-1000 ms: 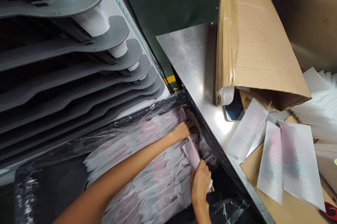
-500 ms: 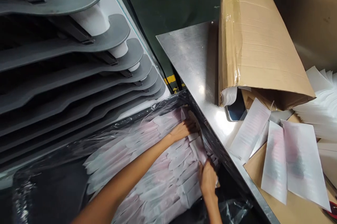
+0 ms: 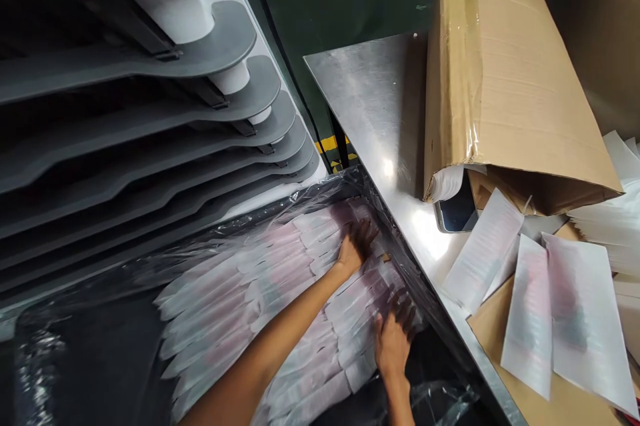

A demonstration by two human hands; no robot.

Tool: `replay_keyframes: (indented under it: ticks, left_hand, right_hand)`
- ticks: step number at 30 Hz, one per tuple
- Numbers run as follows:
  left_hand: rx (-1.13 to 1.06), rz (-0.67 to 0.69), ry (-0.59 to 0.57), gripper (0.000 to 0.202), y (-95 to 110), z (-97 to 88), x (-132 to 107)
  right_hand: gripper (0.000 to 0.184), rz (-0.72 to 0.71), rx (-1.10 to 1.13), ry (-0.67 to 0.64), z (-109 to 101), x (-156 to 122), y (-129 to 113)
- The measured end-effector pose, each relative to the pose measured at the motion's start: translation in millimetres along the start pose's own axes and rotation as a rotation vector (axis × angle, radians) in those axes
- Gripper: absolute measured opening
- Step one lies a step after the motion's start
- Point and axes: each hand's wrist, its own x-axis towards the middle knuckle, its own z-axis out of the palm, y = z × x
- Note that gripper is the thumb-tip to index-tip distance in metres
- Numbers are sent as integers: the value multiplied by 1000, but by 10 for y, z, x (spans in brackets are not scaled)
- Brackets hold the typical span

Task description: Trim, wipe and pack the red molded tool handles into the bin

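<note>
Half a second back the right hand was gripping a pale packet near the bin wall; now nothing's pinched. The left hand (image 3: pixel 356 245) and right hand (image 3: pixel 394 339) both lie palm-down with fingers spread, resting on the packed translucent white paper packets with pink and greenish contents (image 3: pixel 215 306). That piece seems to be lying in with the rest, so I'd call it placed, and both hands look free.

The packets sit in overlapping rows in a black bin lined with clear plastic film (image 3: pixel 85 353). Loose, crinkled film bunches near the right wrist, probably the main nuisance. Stacked dark grey moulded trays (image 3: pixel 225 56) crowd one side, and a shiny steel table (image 3: pixel 365 93) hems in the other. On that table: a taped brown cardboard box (image 3: pixel 530 73), a dark phone (image 3: pixel 456 214) partly covered, and loose flat white paper packets (image 3: pixel 527 313).
</note>
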Motion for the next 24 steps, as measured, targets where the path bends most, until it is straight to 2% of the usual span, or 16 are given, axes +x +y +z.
replay_keyframes:
  ticks: [4,8,10,12,14,17,20,22,24]
  left_hand:
    - [-26,-93,4,49,26,62,60]
    - [-62,-137,10,47,81,65,144]
    - [-82,-153,15,48,103,1,107]
    - [-95,-194,29,48,136,-95,-54]
    - [-98,-284,51,52,210,-193,-382]
    - [-92,-463,73,60,471,-294,-1163]
    - [-94,-560,68,67,912,-347,-2118]
    - [-72,-556,79,67,1247,-383,-2734]
    - [-25,-524,61,64,1551,-423,-3267]
  right_hand:
    - [53,27,12,-73,173,187,-123]
    - [51,-13,16,-135,219,353,-42]
    - [49,-47,4,-160,204,336,12]
    - [48,-78,-13,-173,163,271,72]
    - [48,-101,-32,-178,88,203,161]
    - [47,-145,-61,-214,-85,183,384]
    - [37,-193,-87,-302,-285,277,646]
    - [29,-226,-117,-375,-392,354,774]
    - [30,-255,-173,-448,-461,405,836]
